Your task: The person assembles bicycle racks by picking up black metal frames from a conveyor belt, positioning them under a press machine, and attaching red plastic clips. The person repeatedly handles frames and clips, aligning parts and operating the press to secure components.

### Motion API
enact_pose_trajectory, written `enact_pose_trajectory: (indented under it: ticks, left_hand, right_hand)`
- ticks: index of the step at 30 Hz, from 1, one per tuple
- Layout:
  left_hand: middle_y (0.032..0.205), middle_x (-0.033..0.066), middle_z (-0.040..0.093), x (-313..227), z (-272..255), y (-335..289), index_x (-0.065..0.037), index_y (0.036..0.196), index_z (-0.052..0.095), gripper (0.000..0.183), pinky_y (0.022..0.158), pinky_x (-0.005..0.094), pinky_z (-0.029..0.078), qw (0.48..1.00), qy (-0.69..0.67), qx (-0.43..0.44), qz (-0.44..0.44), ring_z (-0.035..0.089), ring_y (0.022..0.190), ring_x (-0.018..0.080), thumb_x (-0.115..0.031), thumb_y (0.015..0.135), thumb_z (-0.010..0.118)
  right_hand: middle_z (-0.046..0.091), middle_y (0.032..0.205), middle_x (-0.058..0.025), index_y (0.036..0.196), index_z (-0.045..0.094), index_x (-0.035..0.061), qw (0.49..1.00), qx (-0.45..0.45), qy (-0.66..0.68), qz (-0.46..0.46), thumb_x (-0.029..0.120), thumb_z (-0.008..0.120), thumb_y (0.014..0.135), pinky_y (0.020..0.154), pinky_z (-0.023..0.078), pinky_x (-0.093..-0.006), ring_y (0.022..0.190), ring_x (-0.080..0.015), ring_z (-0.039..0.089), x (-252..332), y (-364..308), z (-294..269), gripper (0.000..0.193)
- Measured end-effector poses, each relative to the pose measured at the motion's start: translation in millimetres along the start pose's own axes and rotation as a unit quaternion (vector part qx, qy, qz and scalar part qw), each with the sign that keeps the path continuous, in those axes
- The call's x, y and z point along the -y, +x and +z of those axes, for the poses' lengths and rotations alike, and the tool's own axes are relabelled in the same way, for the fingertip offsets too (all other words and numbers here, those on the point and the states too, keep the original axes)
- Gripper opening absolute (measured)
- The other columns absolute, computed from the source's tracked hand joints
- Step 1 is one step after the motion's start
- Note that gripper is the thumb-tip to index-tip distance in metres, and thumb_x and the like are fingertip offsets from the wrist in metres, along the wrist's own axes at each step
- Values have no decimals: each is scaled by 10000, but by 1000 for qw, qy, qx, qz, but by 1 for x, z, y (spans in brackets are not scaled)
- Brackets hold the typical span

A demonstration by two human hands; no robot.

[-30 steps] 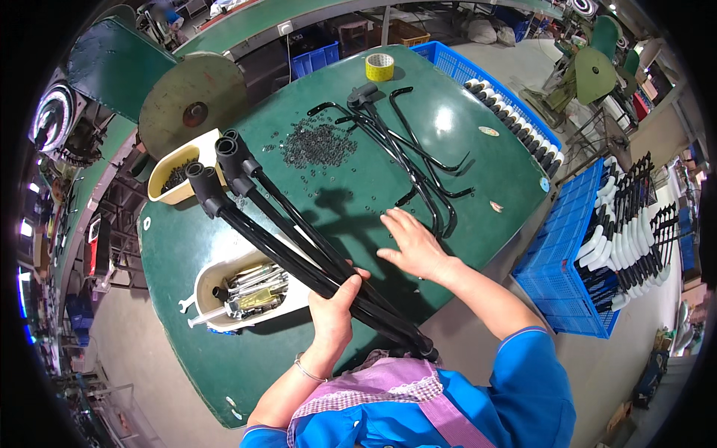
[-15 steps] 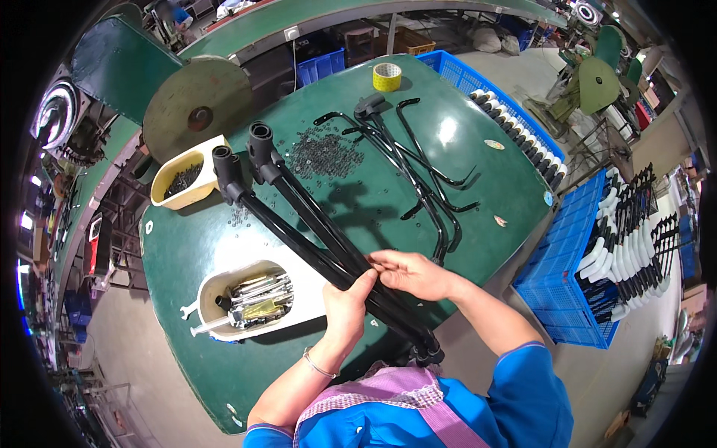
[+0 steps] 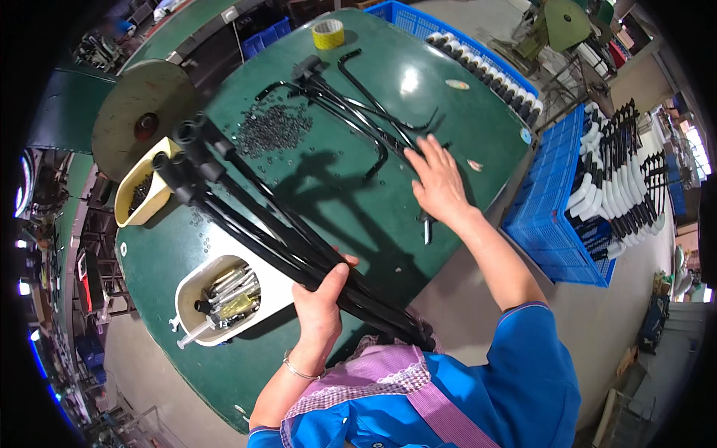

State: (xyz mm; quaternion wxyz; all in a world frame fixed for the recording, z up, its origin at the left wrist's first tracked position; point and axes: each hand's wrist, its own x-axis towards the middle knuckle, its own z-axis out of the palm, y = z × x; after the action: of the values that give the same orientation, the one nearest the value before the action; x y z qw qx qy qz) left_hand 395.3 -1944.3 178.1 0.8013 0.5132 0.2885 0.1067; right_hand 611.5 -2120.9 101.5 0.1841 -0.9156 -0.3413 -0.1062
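Observation:
My left hand (image 3: pixel 320 302) is wrapped round a bundle of long black tubes (image 3: pixel 258 243) with thick black joint pieces at their far ends. The bundle slants from the far left down to the front of my apron. My right hand (image 3: pixel 442 187) is open over the right side of the green table (image 3: pixel 373 224), fingers stretched forward. Beneath and beside its fingertips lie bent black rods (image 3: pixel 351 112), crossed over one another; whether the fingers touch them I cannot tell. A heap of small black rings (image 3: pixel 274 128) lies left of the rods.
A white bin (image 3: pixel 275 287) of wrenches and other tools stands at the left front. Beyond it is a cream scoop-shaped bin (image 3: pixel 159 203) of small dark parts. A yellow tape roll (image 3: pixel 328 35) sits at the back. A blue crate (image 3: pixel 549 224) with white-gripped rods stands at right.
My right hand has left the tube bundle and reached forward and right to the rods. The left hand keeps hold of the bundle, which now shows more tubes fanned apart. The view has shifted.

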Motion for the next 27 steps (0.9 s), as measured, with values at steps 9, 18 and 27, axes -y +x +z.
enact_pose_trajectory:
  ticks: [9,18,27]
  left_hand:
    - [957,117,672,1,-8,-12,33,1192,506,387,792,279,497,1000,-7,-10,23,616,870,165,-57,842,644]
    - [944,142,676,2,-11,-21,42,1169,513,371,786,302,512,1000,-16,9,23,632,847,195,-44,831,642]
    - [950,146,679,-2,-13,-10,35,1160,517,357,798,317,512,1000,-6,-12,26,634,856,196,-45,831,630]
  right_hand:
    - [331,1457,-281,1362,394,-74,986,77,139,58,239,713,820,1137,289,-461,1385,-410,304,75,-95,-5,703]
    - [206,1486,-359,1408,300,-110,994,75,42,71,473,688,815,1161,126,-555,1422,-483,158,117,-18,75,917]
    - [357,1467,-206,1356,434,10,976,-6,215,27,334,661,860,1150,261,-450,1400,-355,298,151,69,124,635]
